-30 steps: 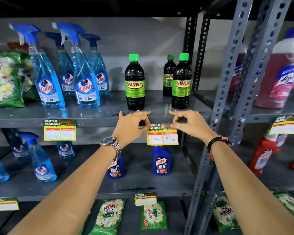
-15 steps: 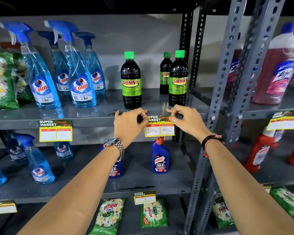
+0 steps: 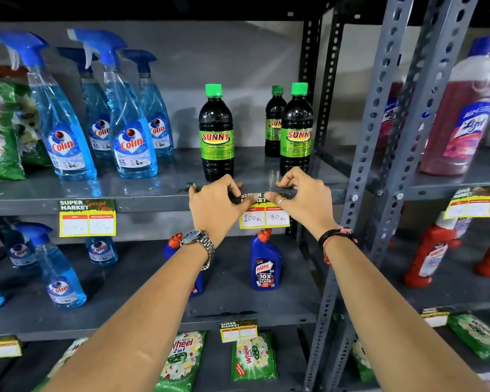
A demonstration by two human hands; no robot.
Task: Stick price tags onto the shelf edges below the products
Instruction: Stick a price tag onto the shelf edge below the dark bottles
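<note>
A yellow price tag reading 100 Rs and 80 Rs hangs from the grey shelf edge, below the green-capped Sunny bottles. My left hand presses its thumb on the tag's dark top strip from the left. From the right, my right hand pinches and presses the same strip. The fingers hide most of the tag's header.
Blue Colin spray bottles stand to the left above another stuck tag. Harpic bottles sit on the shelf below. Perforated grey uprights divide off the right bay, which holds a pink Lizol bottle and its own tag.
Both hands have closed in on the tag's top strip, thumbs now meeting over its header. The tag sits higher against the shelf edge than a second ago.
</note>
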